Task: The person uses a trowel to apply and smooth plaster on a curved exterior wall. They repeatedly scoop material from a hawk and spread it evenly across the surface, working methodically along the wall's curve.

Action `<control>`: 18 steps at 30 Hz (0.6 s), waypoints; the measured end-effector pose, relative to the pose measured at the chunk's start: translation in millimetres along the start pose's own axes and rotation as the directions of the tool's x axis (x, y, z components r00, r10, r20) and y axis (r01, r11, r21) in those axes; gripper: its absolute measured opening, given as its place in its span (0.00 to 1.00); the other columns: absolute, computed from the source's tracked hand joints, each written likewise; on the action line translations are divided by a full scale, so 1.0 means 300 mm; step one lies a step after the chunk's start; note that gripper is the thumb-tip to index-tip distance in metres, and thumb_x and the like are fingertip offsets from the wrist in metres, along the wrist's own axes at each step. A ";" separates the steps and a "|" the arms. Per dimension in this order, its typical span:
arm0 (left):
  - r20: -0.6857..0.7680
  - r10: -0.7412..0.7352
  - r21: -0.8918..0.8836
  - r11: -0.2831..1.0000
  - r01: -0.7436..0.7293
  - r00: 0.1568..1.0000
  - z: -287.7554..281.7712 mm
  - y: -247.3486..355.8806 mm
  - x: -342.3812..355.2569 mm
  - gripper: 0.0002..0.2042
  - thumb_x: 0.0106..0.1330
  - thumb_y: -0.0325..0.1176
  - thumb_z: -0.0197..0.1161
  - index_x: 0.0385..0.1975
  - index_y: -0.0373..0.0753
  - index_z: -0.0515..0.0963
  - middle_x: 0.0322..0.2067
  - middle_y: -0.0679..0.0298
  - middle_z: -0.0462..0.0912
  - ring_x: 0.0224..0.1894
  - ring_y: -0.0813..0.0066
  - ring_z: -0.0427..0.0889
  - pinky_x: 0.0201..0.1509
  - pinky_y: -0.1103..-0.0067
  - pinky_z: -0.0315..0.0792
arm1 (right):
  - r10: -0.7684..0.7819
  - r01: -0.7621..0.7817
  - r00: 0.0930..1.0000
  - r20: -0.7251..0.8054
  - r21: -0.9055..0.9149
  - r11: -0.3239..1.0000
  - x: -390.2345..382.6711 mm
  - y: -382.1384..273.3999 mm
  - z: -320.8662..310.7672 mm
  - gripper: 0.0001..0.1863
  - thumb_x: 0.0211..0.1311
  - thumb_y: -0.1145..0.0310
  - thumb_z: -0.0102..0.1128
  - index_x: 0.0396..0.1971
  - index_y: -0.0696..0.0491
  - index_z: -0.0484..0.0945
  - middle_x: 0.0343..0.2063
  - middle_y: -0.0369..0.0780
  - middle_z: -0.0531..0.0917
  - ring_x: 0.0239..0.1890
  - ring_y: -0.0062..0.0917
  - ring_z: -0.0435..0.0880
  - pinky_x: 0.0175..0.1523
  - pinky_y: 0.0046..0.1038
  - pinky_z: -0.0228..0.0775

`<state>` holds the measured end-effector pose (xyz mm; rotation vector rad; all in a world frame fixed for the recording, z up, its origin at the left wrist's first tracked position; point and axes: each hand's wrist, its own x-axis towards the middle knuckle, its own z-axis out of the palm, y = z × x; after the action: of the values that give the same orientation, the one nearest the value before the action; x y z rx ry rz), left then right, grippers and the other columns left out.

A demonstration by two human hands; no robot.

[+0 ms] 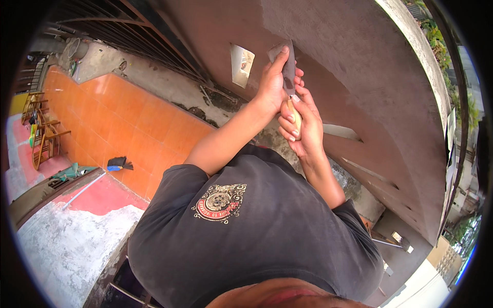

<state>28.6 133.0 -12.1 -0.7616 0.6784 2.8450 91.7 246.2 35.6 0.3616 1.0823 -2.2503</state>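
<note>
Both hands grip a trowel: right hand (pixel 303 123) on the wooden handle, left hand (pixel 272 84) pressing the blade (pixel 288 64) w/ fingers flat against the plastered wall (pixel 359 61) (grey, looks damp). Smoothing step probably; next stroke needs steady, even pressure.

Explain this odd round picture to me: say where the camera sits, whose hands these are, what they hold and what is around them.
There is one picture, taken by a wide fisheye camera worn on a person's head and looking down, so straight edges bend near the rim. The dark T-shirt and both bare arms belong to the wearer. The right hand has its grip around the pale wooden handle of a scraper. The left hand presses its fingers on the flat metal blade, which lies against a grey-brown plastered wall. A small rectangular opening sits in the wall beside the hands. Far below lie an orange tiled floor and wooden chairs.
</note>
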 end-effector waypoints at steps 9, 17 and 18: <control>0.033 0.095 -0.013 0.995 -0.094 0.995 -0.001 0.007 0.004 0.25 0.69 0.55 0.69 0.40 0.35 0.74 0.24 0.56 0.79 0.21 0.71 0.77 0.30 0.70 0.77 | -0.038 0.036 0.994 0.104 0.017 0.999 0.005 0.005 0.003 0.17 0.79 0.68 0.44 0.64 0.46 0.64 0.21 0.37 0.69 0.10 0.15 0.59 0.14 0.17 0.52; 0.043 0.109 0.012 0.994 -0.110 0.993 0.003 0.014 0.000 0.25 0.68 0.56 0.69 0.39 0.36 0.73 0.25 0.56 0.80 0.21 0.71 0.77 0.29 0.71 0.78 | -0.038 0.036 0.996 0.076 0.022 0.999 0.000 0.007 0.015 0.17 0.79 0.68 0.46 0.63 0.46 0.64 0.21 0.37 0.70 0.10 0.15 0.60 0.13 0.18 0.52; 0.041 0.120 0.005 0.993 -0.120 0.992 0.005 0.014 -0.001 0.25 0.68 0.56 0.69 0.39 0.36 0.73 0.25 0.56 0.80 0.21 0.71 0.77 0.29 0.71 0.78 | -0.038 0.036 0.994 0.101 0.023 0.999 0.001 0.007 0.014 0.18 0.79 0.68 0.44 0.65 0.45 0.63 0.21 0.37 0.69 0.10 0.15 0.59 0.13 0.18 0.52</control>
<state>27.2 129.9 -9.3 -0.6820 0.7526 2.9548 92.7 241.8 36.9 0.2356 1.0209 -2.2882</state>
